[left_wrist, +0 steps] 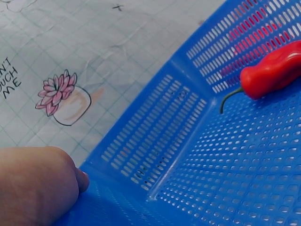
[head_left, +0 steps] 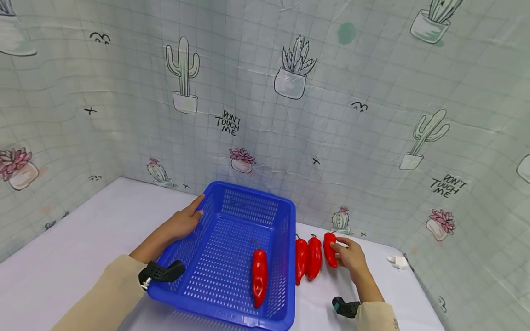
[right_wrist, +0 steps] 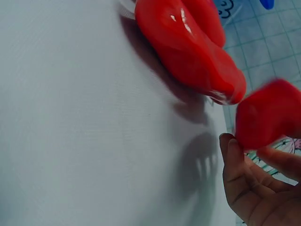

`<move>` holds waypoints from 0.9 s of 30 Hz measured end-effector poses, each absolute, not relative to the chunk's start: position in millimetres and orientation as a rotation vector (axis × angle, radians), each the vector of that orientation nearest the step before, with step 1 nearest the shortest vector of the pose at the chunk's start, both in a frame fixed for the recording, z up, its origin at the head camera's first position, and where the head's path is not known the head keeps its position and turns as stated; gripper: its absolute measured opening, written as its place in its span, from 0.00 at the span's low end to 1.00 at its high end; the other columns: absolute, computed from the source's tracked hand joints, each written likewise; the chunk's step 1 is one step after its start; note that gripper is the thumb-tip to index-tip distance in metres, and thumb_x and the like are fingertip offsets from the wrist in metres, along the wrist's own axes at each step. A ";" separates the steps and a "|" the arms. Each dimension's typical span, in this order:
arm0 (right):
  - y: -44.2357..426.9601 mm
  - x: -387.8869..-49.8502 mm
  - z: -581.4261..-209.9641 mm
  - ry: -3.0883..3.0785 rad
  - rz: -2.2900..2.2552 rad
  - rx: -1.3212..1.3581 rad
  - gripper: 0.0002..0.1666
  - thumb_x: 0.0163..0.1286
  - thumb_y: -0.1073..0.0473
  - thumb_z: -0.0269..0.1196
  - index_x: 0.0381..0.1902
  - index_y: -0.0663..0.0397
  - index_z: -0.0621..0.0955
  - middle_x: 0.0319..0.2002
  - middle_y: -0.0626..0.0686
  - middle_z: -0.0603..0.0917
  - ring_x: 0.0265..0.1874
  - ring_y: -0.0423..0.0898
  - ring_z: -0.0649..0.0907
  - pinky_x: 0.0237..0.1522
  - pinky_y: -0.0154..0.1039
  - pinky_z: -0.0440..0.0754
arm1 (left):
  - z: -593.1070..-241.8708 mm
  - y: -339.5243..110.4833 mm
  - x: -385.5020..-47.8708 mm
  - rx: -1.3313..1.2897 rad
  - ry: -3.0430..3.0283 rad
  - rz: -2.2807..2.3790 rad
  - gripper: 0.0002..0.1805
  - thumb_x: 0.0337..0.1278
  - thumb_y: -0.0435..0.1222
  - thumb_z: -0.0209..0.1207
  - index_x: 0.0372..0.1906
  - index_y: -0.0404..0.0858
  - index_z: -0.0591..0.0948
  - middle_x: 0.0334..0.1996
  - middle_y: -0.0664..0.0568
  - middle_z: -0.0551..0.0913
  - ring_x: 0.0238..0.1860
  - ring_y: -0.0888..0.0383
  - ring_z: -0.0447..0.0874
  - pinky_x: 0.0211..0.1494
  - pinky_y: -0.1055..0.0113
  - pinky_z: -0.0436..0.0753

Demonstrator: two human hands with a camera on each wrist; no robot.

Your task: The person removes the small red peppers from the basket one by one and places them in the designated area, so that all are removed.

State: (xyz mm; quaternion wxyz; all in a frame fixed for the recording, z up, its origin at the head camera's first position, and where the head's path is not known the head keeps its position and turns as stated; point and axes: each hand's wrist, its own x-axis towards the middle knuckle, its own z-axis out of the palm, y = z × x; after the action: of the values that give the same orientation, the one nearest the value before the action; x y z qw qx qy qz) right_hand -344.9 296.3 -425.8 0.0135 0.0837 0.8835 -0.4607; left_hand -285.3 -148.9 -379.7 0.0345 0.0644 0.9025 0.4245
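A blue plastic basket (head_left: 223,250) with slotted walls stands on the white table. My left hand (head_left: 184,224) grips its left rim, the fingers partly hidden behind the wall. One red pepper (head_left: 259,278) with a green stem lies inside, toward the right; the left wrist view shows this pepper (left_wrist: 273,70) too. In my right hand (head_left: 352,255) is another red pepper (head_left: 330,249), pinched between thumb and fingers. The right wrist view has that held pepper (right_wrist: 268,113) blurred and above the table. Two more red peppers, a nearer one (head_left: 301,259) and a farther one (head_left: 314,258), lie right of the basket.
A patterned cloth (head_left: 256,92) with drawn cacti hangs behind the table and along both sides. A small white object (head_left: 398,262) lies near the table's right edge. White table surface (head_left: 83,248) extends left of the basket.
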 end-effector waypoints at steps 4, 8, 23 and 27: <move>298.2 -342.7 -429.5 2.785 -1.372 0.286 0.26 0.73 0.57 0.54 0.61 0.71 0.72 0.52 0.70 0.77 0.38 0.49 0.80 0.34 0.34 0.84 | -378.1 -146.9 -286.7 0.205 2.766 1.311 0.32 0.76 0.35 0.37 0.77 0.30 0.43 0.72 0.24 0.54 0.70 0.26 0.56 0.69 0.34 0.59; 296.1 -342.5 -434.1 2.799 -1.358 0.289 0.26 0.72 0.56 0.54 0.60 0.70 0.73 0.48 0.69 0.78 0.37 0.49 0.79 0.33 0.34 0.83 | -378.9 -149.3 -286.1 0.176 2.760 1.318 0.32 0.76 0.34 0.36 0.77 0.30 0.43 0.71 0.23 0.54 0.69 0.25 0.56 0.68 0.33 0.60; 293.3 -340.5 -442.3 3.012 -1.218 0.323 0.22 0.68 0.54 0.59 0.47 0.71 0.80 0.38 0.66 0.83 0.33 0.50 0.80 0.27 0.29 0.74 | -380.9 -148.3 -287.1 0.186 2.750 1.336 0.32 0.76 0.35 0.36 0.77 0.31 0.43 0.72 0.23 0.53 0.70 0.25 0.55 0.68 0.33 0.59; 290.6 -338.7 -442.7 3.096 -1.168 0.292 0.19 0.67 0.55 0.59 0.40 0.70 0.83 0.31 0.60 0.85 0.30 0.48 0.79 0.27 0.31 0.73 | -381.1 -147.6 -287.9 0.188 2.757 1.336 0.32 0.76 0.35 0.36 0.77 0.30 0.43 0.71 0.23 0.53 0.69 0.24 0.55 0.68 0.33 0.60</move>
State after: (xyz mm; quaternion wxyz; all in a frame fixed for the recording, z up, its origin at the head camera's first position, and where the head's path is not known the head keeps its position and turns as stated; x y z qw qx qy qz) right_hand -338.7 290.6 -442.7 -0.0902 0.0876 0.9282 -0.3501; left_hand -287.9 -147.6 -381.1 0.0359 0.0613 0.8976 0.4351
